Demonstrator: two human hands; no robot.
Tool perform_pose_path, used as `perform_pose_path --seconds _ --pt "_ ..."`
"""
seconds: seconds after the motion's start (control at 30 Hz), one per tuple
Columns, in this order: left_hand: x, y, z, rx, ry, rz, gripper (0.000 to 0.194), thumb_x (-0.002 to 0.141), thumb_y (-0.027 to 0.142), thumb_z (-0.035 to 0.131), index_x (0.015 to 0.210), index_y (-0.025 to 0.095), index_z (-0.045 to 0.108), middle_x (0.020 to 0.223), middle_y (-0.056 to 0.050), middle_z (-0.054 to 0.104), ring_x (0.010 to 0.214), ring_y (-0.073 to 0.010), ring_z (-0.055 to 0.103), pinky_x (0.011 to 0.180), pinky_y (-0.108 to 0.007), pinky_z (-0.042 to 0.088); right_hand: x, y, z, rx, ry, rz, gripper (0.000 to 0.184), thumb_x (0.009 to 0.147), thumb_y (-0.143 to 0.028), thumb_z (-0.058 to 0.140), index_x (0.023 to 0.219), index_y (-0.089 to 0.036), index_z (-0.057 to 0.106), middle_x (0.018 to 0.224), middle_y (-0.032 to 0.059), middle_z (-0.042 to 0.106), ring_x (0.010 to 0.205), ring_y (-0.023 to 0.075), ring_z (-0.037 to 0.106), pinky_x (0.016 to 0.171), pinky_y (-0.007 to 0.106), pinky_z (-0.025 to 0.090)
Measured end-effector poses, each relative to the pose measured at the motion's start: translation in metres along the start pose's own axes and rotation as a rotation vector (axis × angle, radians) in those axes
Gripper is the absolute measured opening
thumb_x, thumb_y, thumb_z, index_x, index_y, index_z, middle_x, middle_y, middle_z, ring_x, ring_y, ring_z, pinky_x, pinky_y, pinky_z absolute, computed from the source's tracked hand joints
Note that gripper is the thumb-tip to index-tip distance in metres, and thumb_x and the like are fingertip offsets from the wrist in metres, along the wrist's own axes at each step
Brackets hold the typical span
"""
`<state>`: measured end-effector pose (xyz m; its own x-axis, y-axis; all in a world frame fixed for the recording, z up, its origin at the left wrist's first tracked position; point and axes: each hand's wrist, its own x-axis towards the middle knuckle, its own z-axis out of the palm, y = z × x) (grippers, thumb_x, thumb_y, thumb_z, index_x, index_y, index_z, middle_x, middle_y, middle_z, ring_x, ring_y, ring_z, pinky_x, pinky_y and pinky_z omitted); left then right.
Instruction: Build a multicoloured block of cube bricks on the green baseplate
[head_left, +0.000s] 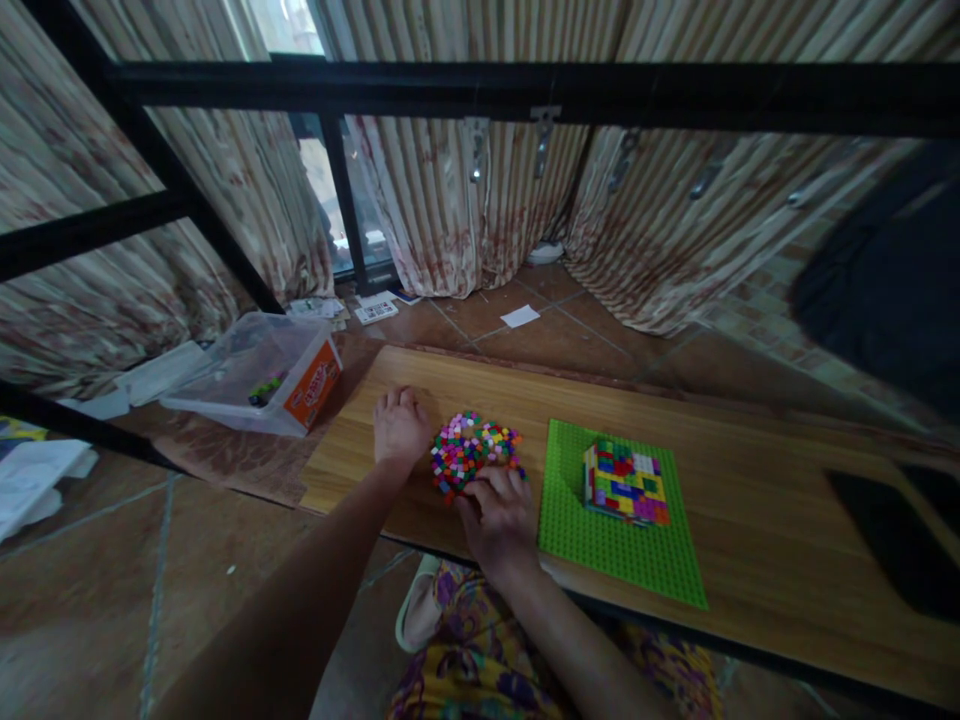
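A heap of small toy building bricks point(466, 452) in many colours lies on the wooden table. Just left of the heap, my left hand point(401, 428) rests on the tabletop with its fingers curled under; what they hold, if anything, is hidden. My right hand point(501, 515) is at the near edge of the heap, thumb and forefinger drawn close together among the bricks. Anything between those fingertips is too small to make out. To the right, a block built of coloured bricks point(626, 485) sits on a green studded baseplate point(570, 545).
A clear plastic box point(225, 385) with an orange label and a few pieces inside stands on the floor beyond the table's left end. Dark flat objects point(892, 535) lie on the table point(765, 500) at far right. A black metal frame point(420, 88) crosses above, before curtains.
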<state>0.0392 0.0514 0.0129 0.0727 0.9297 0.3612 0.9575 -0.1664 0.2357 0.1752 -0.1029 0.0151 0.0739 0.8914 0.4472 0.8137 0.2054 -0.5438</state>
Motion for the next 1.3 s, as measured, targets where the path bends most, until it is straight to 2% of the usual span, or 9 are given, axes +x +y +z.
perform_pose_path --seconds 0.1,0.23,0.3,0.4,0.53,0.7,0.97,1.13,1.3 --pt "0.001 -0.001 0.0 0.003 -0.007 0.0 0.034 0.085 0.022 0.04 0.108 0.011 0.062 0.115 -0.017 0.063 0.106 -0.0314 0.055 0.094 -0.045 0.04 -0.001 -0.005 -0.015 0.045 0.013 0.007 0.007 0.086 -0.02 0.062 0.082 -0.02 0.067 0.09 0.0054 0.063 0.088 0.0215 0.052 0.081 0.037 0.041" --pt "0.004 -0.003 0.001 -0.013 -0.009 0.01 0.035 0.084 0.022 0.04 0.109 0.011 0.062 0.116 -0.017 0.062 0.107 -0.032 0.054 0.094 -0.046 0.041 -0.008 -0.001 -0.057 0.074 0.054 0.048 0.008 0.089 -0.02 0.06 0.087 -0.021 0.067 0.094 0.0039 0.064 0.089 0.0193 0.055 0.079 0.034 0.044" --pt "0.005 -0.004 0.002 -0.021 -0.006 0.016 0.036 0.084 0.023 0.039 0.109 0.011 0.062 0.117 -0.017 0.062 0.108 -0.032 0.054 0.094 -0.046 0.041 -0.012 0.013 -0.083 0.041 0.098 0.083 0.009 0.09 -0.022 0.059 0.092 -0.022 0.068 0.096 0.0037 0.064 0.09 0.0189 0.056 0.08 0.033 0.045" --pt "0.006 -0.005 0.003 -0.016 -0.003 0.02 0.038 0.084 0.024 0.038 0.11 0.009 0.061 0.117 -0.018 0.062 0.107 -0.0321 0.054 0.095 -0.046 0.04 -0.015 0.047 -0.118 -0.058 0.241 0.145 0.012 0.089 -0.032 0.061 0.09 -0.023 0.07 0.096 0.0045 0.065 0.092 0.0208 0.057 0.083 0.036 0.046" --pt "0.007 -0.006 0.003 -0.005 -0.002 0.028 0.039 0.084 0.024 0.036 0.109 0.009 0.062 0.115 -0.02 0.063 0.106 -0.0328 0.054 0.094 -0.047 0.04 -0.012 0.092 -0.144 -0.168 0.276 0.206 0.022 0.089 -0.04 0.058 0.088 -0.021 0.071 0.094 0.0069 0.066 0.09 0.0228 0.058 0.082 0.039 0.047" --pt "0.007 -0.007 0.004 -0.001 0.016 0.039 0.037 0.084 0.025 0.037 0.107 0.011 0.063 0.113 -0.018 0.063 0.106 -0.0316 0.055 0.093 -0.045 0.041 -0.007 0.113 -0.145 -0.184 0.235 0.224 0.028 0.091 -0.041 0.054 0.087 -0.02 0.073 0.094 0.0087 0.068 0.09 0.0237 0.059 0.081 0.04 0.049" --pt "0.008 -0.009 0.007 -0.013 0.033 0.054 0.037 0.083 0.025 0.037 0.106 0.012 0.062 0.114 -0.018 0.063 0.107 -0.0315 0.055 0.094 -0.047 0.04 -0.008 0.114 -0.135 -0.182 0.247 0.21 0.027 0.092 -0.035 0.051 0.091 -0.021 0.074 0.098 0.0088 0.071 0.091 0.0237 0.061 0.086 0.042 0.049" --pt "0.007 -0.007 0.005 0.006 0.016 0.058 0.037 0.085 0.024 0.036 0.106 0.009 0.063 0.113 -0.019 0.063 0.105 -0.0314 0.055 0.093 -0.046 0.041 -0.01 0.113 -0.134 -0.242 0.242 0.199 0.029 0.092 -0.037 0.051 0.094 -0.019 0.074 0.101 0.0096 0.072 0.093 0.0244 0.061 0.086 0.043 0.047" --pt "0.007 -0.006 0.004 -0.003 0.013 0.037 0.038 0.084 0.024 0.036 0.108 0.009 0.063 0.114 -0.018 0.063 0.107 -0.0316 0.054 0.094 -0.045 0.041 -0.011 0.113 -0.138 -0.197 0.258 0.219 0.031 0.091 -0.04 0.052 0.096 -0.019 0.074 0.101 0.0096 0.072 0.095 0.0243 0.061 0.087 0.042 0.048"
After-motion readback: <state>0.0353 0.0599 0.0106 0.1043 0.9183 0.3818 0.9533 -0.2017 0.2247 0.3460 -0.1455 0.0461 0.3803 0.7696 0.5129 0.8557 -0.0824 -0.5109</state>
